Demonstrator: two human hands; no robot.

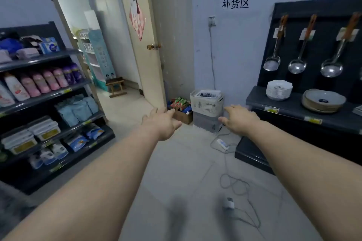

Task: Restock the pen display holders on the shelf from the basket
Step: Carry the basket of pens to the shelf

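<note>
On the left, a dark shelf unit (49, 95) carries a row of pink bottles (40, 83), with purple bottles (72, 73) at its far end. Below them sit blue pouches (76, 107), then white tubs (43, 127). Straight ahead a cream door (135, 64) stands open, brass knob (151, 46) showing, and a wooden stool (116, 86) sits beyond it. On the wall, a paper sign (235, 4) reads 补货区. Down in the corner, a cardboard box (183, 115) holds snack packets (179, 102), beside a grey crate (206, 123). A power strip (223, 144) lies on the floor. On the right, three ladles (296, 66) hang on a black rack (313, 11), above stacked white bowls (279, 90).
</note>
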